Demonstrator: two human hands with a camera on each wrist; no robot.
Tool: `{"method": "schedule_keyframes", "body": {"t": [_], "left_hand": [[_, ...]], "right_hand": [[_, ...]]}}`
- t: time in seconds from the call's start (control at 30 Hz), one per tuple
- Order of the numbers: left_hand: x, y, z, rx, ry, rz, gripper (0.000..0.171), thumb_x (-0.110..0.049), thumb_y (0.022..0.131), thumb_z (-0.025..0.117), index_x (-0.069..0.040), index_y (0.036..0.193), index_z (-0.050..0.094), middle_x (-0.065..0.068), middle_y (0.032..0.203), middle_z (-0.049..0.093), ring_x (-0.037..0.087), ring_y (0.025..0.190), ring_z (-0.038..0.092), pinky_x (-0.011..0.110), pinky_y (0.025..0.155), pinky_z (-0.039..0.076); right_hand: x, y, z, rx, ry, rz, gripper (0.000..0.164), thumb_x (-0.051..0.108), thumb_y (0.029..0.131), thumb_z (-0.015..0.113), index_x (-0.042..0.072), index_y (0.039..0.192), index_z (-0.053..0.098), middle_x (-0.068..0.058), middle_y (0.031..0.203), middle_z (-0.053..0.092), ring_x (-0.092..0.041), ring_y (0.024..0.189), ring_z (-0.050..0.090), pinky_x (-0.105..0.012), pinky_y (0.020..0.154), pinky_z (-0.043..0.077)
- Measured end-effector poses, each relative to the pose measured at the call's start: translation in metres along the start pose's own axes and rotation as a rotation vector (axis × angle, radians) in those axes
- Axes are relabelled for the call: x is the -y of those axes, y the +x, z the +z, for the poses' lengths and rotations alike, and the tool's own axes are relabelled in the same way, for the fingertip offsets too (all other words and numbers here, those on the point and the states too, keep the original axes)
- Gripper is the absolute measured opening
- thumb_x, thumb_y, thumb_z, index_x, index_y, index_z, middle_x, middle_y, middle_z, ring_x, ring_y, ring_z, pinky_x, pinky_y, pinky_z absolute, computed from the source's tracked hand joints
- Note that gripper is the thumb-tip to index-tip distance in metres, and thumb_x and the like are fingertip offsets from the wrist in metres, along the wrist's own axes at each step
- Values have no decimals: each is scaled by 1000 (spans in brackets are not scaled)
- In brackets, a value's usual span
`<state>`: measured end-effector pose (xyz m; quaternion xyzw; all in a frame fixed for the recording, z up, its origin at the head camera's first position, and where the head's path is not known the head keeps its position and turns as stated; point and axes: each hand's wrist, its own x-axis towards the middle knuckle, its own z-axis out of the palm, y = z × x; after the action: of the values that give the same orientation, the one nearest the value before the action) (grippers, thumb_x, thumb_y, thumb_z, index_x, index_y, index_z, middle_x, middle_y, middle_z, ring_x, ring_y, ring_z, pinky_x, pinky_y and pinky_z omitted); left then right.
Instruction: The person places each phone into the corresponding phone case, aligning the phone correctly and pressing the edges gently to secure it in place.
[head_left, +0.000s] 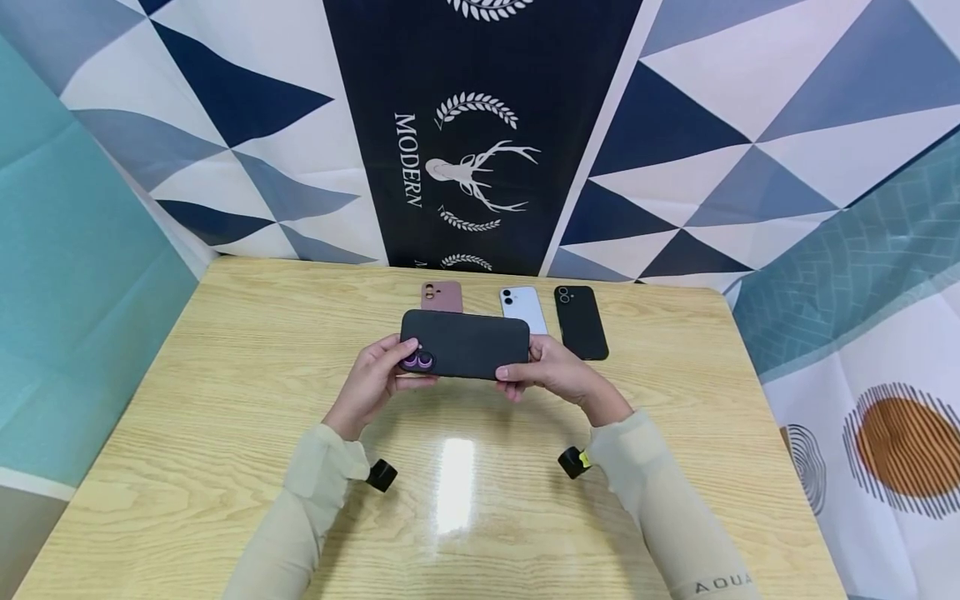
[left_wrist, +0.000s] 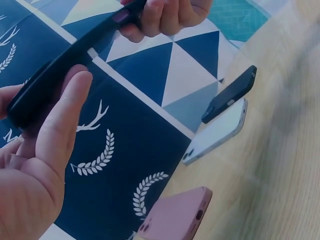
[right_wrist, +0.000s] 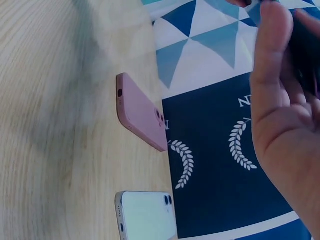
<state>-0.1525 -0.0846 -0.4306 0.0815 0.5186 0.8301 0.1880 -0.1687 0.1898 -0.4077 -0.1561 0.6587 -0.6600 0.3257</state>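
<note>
left hand (head_left: 377,367) and right hand (head_left: 557,371) hold a black phone (head_left: 468,344).

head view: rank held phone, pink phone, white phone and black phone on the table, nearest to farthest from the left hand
1. Held phone, gripped by the left hand
2. Pink phone, leftmost on the table
3. White phone, middle of the row
4. Black phone, rightmost

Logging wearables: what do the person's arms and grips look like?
Pale beige fabric left sleeve and matching right sleeve, loosely gathered at the wrists; dark capital lettering on the right. Small black boxy left wrist device; similar right wrist device with a yellow patch. Left grip and right grip bare, no gloves. No cables visible.
</note>
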Motion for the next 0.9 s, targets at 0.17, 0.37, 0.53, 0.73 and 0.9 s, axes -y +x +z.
{"method": "schedule_keyframes", "body": {"t": [0.17,0.37,0.53,0.73,0.9], "left_hand": [[0,0,1,-48,3,-2,19,-15,99,45,-8,111,57,0,89,71,15,76,71,37,73,59],[1,0,0,-34,4,4,18,-14,99,44,-10,109,59,0,88,71,15,74,71,33,69,59],[1,2,0,-33,-5,1,19,-14,99,45,-12,100,64,0,81,71,15,67,70,32,64,59],[3,4,4,-34,25,-28,26,-14,97,44,-11,83,66,-1,68,69,13,54,67,28,54,58],[6,6,8,-34,64,-53,28,-13,96,45,-12,78,65,-3,62,65,9,46,62,22,48,55]], "right_hand": [[0,0,-1,47,75,9,20,17,92,59,2,104,54,-4,79,70,-11,65,66,-24,63,57],[2,-1,-1,-65,80,-7,21,26,96,50,6,102,55,4,67,65,-7,54,57,-21,55,49],[1,1,-2,-116,47,-12,26,23,98,45,14,88,66,7,63,64,-6,49,52,-19,50,44],[1,6,3,-52,15,42,29,17,95,48,-1,113,62,8,78,69,-3,65,63,-18,60,52],[1,9,9,17,-9,75,44,19,92,51,-10,125,49,10,78,67,-1,67,61,-17,60,52]]}}
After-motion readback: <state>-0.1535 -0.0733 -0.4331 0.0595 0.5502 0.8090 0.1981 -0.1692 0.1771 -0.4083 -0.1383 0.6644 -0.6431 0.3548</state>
